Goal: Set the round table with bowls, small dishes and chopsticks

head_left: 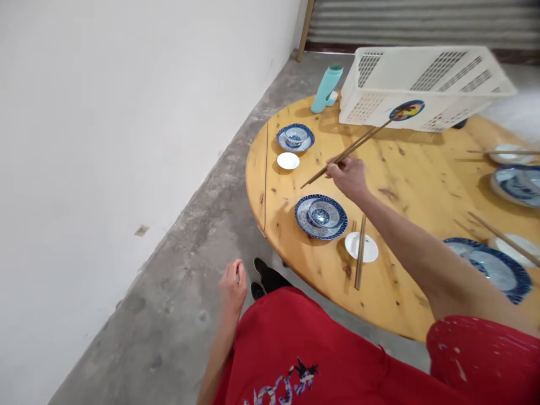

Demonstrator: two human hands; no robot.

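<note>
Right hand [349, 175] pinching a chopstick pair [350, 149] above the surface's left edge — left hand [233, 286] hanging loosely curled, empty.

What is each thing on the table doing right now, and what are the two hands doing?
Right hand: holding chopsticks above the round table.
Left hand: hanging down, holding nothing.
Near bowl: upright on its blue plate.
Second chopsticks: lying across a white saucer.
Far bowl: upright on a plate.
White basket: tilted.
Teal bottle: leaning.

White basket [426, 84], teal bottle [325, 88] at table's [417, 180] far edge.
</note>
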